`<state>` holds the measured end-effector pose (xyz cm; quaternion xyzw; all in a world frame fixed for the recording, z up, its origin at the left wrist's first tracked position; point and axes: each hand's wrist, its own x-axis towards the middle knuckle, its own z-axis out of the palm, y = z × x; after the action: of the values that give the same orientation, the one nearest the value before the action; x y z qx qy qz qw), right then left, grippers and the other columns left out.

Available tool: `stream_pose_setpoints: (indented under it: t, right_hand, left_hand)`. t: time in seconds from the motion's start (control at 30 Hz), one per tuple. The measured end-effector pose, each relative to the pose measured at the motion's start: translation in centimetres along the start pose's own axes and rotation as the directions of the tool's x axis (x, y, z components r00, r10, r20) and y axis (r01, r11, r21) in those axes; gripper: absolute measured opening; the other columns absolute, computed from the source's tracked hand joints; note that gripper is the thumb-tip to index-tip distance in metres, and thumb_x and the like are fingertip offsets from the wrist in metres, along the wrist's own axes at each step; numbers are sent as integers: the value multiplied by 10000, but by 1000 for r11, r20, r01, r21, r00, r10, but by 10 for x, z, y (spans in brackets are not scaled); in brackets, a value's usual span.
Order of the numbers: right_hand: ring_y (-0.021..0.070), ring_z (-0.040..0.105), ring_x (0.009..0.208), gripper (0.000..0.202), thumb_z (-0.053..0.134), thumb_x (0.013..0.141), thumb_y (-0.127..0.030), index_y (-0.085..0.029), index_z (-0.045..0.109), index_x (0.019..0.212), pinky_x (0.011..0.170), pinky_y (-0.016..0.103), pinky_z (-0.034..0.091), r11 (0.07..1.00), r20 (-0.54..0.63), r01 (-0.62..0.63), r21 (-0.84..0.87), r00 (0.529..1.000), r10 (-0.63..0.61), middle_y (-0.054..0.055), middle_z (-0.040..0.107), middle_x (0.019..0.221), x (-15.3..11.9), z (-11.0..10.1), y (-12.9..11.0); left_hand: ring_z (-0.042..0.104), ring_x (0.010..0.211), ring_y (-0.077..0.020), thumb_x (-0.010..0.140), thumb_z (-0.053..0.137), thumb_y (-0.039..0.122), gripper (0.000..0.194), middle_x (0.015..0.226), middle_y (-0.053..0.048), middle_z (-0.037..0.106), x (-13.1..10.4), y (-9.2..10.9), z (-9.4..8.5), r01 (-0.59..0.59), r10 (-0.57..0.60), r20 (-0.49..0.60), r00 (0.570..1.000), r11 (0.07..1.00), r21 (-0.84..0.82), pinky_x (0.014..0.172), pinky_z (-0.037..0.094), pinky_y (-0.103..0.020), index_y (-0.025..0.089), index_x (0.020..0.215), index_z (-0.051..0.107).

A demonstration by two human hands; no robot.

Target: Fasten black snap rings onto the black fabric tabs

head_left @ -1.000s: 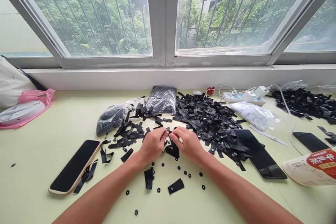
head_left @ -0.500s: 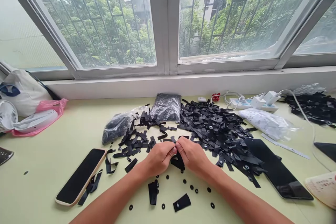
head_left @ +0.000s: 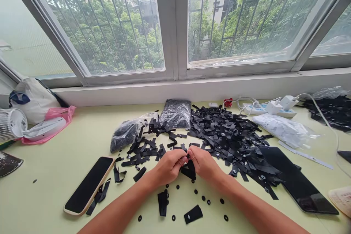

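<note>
In the head view, the left hand (head_left: pixel 170 166) and right hand (head_left: pixel 204 162) meet at the middle of the frame, thumbs and forefingers closed in a pinch with no wide gap. Between the fingertips shows a small black piece (head_left: pixel 188 156), mostly hidden; the tips meet this closely probably because something so small needs gripping from both sides. Just below it, a black fabric strip (head_left: pixel 188 172) hangs or lies under the hands; whether it joins the pinched piece I cannot tell.

Loose black discs (head_left: pixel 203 198) with pale centres and a black tab marked M (head_left: pixel 193 214) lie at lower centre, between the forearms, where they are easy to see and pick up. The heap of black strips (head_left: pixel 223 128) spreads right of centre, beyond the right hand, probably to stay within reach. A clear bag of black pieces (head_left: pixel 123 135) slumps left of centre, strips scattered by its mouth, as if it had spilled there.

The phone in a beige case (head_left: pixel 89 185) at lower left and the dark tablet (head_left: pixel 298 181) at lower right flank the forearms, seemingly kept aside to leave the middle of the table (head_left: pixel 49 168) for handwork.
</note>
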<state>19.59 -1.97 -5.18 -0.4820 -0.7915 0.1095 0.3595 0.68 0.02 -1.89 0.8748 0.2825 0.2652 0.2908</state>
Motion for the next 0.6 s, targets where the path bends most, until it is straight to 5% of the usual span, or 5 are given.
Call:
stream_pose_setpoints:
  t: [0.23,0.37,0.6]
  right_hand:
    - [166,596,730,166,461,1002,-294,-225,610,973,662,285,472,993,-45,-78,92,996,82,43,650,925,3,-9,-2]
    - [150,619,731,304,510,979,-266,-261,592,1272,703,295,520,977,-14,-57,207,998,61,76,655,1174,3,-12,-5]
    - [166,607,709,138,575,959,-255,-221,704,924,664,285,470,966,-5,-82,244,996,86,24,680,828,5,-8,0]
  left_hand:
    - [418,588,-132,990,422,301,329,637,1,503,2,-1,0,192,-188,-237,953,981,-6,580,345,-273,184,691,495]
    - [553,672,-154,950,485,262,207,766,-33,654,2,-1,3,138,-129,-229,965,990,20,650,423,-273,178,838,638]
    - [562,664,-156,956,518,273,198,750,-28,650,2,0,3,202,-176,-275,945,977,68,651,423,-276,182,837,646]
